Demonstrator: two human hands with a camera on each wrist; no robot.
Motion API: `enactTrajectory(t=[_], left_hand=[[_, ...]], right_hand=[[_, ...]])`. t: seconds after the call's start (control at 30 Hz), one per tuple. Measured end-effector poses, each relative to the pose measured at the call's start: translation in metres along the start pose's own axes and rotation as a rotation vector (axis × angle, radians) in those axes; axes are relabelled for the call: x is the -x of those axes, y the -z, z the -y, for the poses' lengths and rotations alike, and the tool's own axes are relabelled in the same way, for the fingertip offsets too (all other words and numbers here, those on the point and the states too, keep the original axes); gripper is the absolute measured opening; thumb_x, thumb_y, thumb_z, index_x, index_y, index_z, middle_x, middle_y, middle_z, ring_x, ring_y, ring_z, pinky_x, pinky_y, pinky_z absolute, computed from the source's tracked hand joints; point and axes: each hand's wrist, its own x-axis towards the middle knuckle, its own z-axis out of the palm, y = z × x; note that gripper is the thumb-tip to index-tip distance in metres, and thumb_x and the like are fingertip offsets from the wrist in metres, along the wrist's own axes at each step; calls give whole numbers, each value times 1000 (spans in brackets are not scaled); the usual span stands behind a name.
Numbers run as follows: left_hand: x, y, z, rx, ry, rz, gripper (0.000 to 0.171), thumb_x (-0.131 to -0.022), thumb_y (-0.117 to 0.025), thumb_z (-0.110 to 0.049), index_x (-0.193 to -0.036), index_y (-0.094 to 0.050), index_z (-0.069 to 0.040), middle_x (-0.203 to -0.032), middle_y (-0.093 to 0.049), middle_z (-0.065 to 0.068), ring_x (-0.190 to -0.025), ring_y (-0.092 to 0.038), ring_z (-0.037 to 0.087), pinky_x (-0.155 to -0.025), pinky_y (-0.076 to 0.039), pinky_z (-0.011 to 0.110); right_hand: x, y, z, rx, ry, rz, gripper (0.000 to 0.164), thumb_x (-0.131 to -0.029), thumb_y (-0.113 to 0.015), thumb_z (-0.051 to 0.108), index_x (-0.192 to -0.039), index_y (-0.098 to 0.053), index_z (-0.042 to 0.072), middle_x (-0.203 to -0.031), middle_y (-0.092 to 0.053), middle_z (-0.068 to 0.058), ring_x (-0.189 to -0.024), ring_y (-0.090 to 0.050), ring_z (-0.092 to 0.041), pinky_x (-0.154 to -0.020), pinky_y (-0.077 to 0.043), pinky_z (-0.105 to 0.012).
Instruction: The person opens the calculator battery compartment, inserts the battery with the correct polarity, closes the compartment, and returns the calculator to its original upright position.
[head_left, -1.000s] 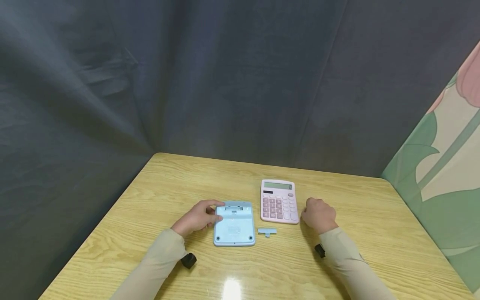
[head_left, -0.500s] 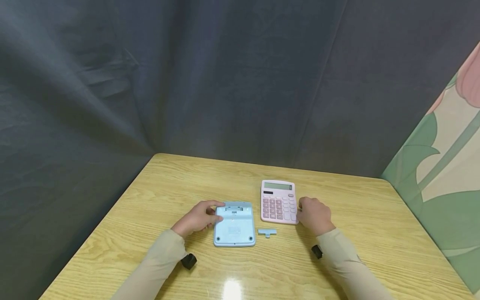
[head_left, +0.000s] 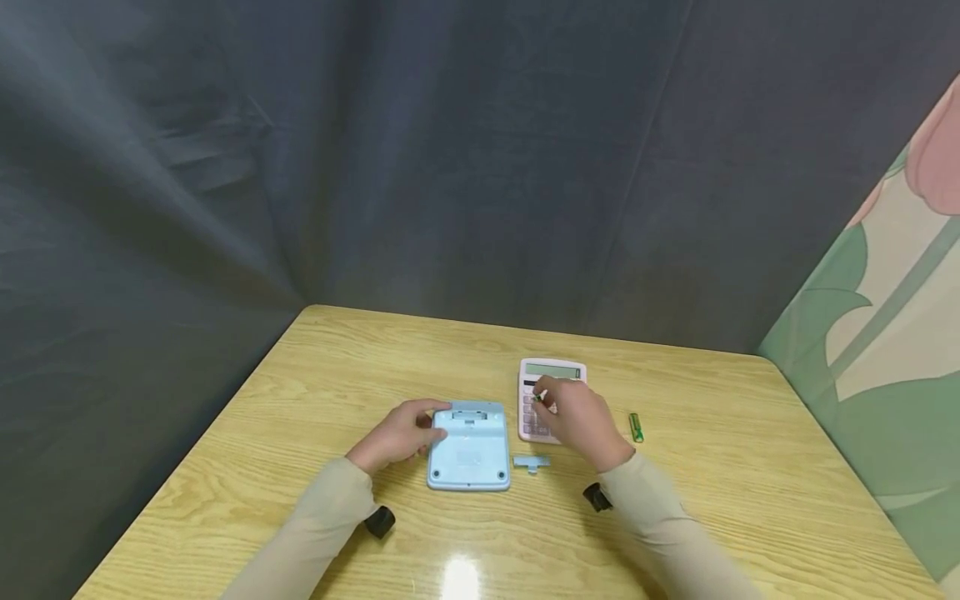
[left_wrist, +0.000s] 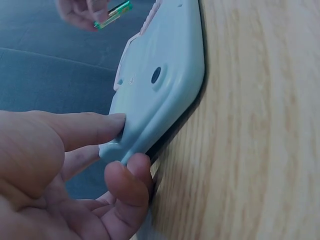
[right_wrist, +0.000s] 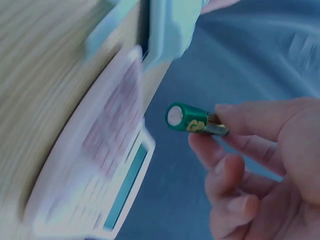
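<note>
The table [head_left: 315, 375] is running up to dark curtains at its far and left edges and a flowered panel at its right; bare wood is lying open on the far half and toward both sides. The left hand [head_left: 397, 435] is holding the face-down blue calculator [head_left: 468, 450] by its left edge, thumb and fingers curling round the rim. The calculator's long axis is running from near to far, its open battery bay at the far end. The right hand [head_left: 581, 421] is hovering over the pink calculator [head_left: 551, 371], just right of the blue one, its grip pinching a green battery [right_wrist: 187, 119] between thumb and fingertips. The loose battery cover [head_left: 531, 462] is lying between the two calculators, near the right wrist. A second green battery [head_left: 636, 427] is lying on the table right of the pink calculator, pointing near to far.

The right wrist view is showing the held battery end-on, which the head view is barely catching. The left wrist view is showing the thumb pressing the blue rim.
</note>
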Motion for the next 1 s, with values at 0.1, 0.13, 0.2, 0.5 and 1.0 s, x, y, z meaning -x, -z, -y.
enactTrajectory(t=[0.1, 0.13, 0.2, 0.5, 1.0], left_hand=[[0, 0, 1, -6, 6, -1, 47, -97, -64, -8, -144, -55, -11, -94, -57, 13, -64, -51, 19, -46, -40, 25], [0, -1, 2, -5, 5, -1, 47, -97, -64, -8, -144, -55, -11, -94, -57, 13, -64, -51, 19, -46, -40, 25], [0, 0, 3, -8, 3, -3, 47, -97, -65, -9, -143, -55, -11, -94, -57, 13, -64, -52, 19, -46, -40, 25], [-1, 2, 7, 1, -29, 16, 47, -98, -65, -10, -143, -55, -9, -89, -58, 12, -56, -46, 15, -44, -36, 25], [-3, 1, 1, -23, -5, 17, 46, -99, -63, -10, -144, -55, -14, -90, -58, 13, -56, -47, 16, -44, -37, 25]], right_hand=[[-4, -6, 15, -2, 89, 4, 6, -90, -73, 13, -96, -71, 12, -81, -70, 2, -60, -54, -4, -51, -43, -25], [-5, -8, 20, -9, 112, 9, 5, -91, -73, 13, -95, -71, 13, -81, -70, 3, -59, -54, -4, -51, -43, -25], [-8, -12, 29, -12, 154, 10, 5, -91, -74, 13, -95, -71, 14, -82, -70, 4, -61, -55, -4, -52, -44, -24], [-23, -29, 55, -10, 242, -1, 9, -92, -74, 15, -100, -73, 13, -89, -71, 1, -72, -65, -12, -58, -50, -27], [-28, -50, 56, 5, 300, -18, 11, -91, -75, 15, -102, -75, 16, -93, -73, 2, -80, -67, -10, -65, -54, -25]])
